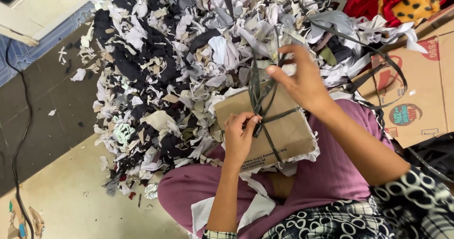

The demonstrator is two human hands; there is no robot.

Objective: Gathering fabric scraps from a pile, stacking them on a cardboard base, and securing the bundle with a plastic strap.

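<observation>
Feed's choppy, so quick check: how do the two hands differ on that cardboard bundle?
The left hand sits low, pinching the dark strap where it crosses on the cardboard bundle; the right hand is raised above the bundle's far edge, pulling strap ends upward. Left fingers are curled tight, right fingers looser. Both grip the same strap.

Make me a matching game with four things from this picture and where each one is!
Things:
1. bundle
2. strap
3. scrap pile
4. box

Places:
A. heaped on the floor in front of the person
B. at the right edge of the picture
C. on the person's lap
D. wrapped around the cardboard, with the left hand pinching it at the crossing and the right hand pulling its end up

Pairs: 1-C, 2-D, 3-A, 4-B
</observation>
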